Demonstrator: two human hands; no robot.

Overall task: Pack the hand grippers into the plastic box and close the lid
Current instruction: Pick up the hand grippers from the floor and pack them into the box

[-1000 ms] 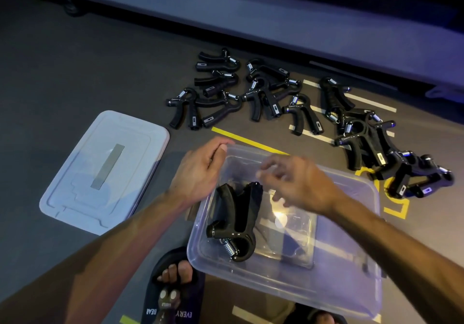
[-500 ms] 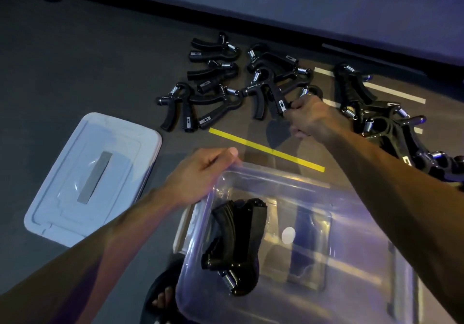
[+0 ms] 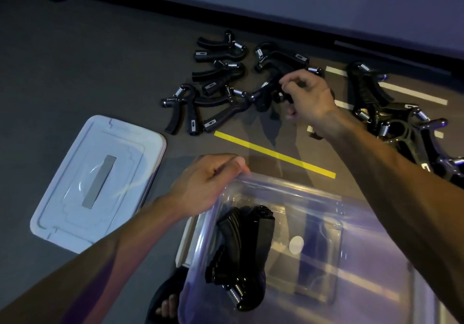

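Dark floor, black spring-loaded hand grippers (image 3: 221, 77), right hand (image 3: 307, 95) grasping one, left hand (image 3: 208, 185) gripping clear plastic box (image 3: 326, 198)

Below you is a dark grey floor (image 3: 82, 72), marked with a yellow tape strip (image 3: 275, 154) and white tape lines (image 3: 411, 93). On it lie the pale lid (image 3: 100, 180) at your left, the clear plastic box (image 3: 351, 213) near you, a cluster of black hand grippers (image 3: 221, 87) beyond the yellow strip, and a second pile of grippers (image 3: 401, 127) at your right.
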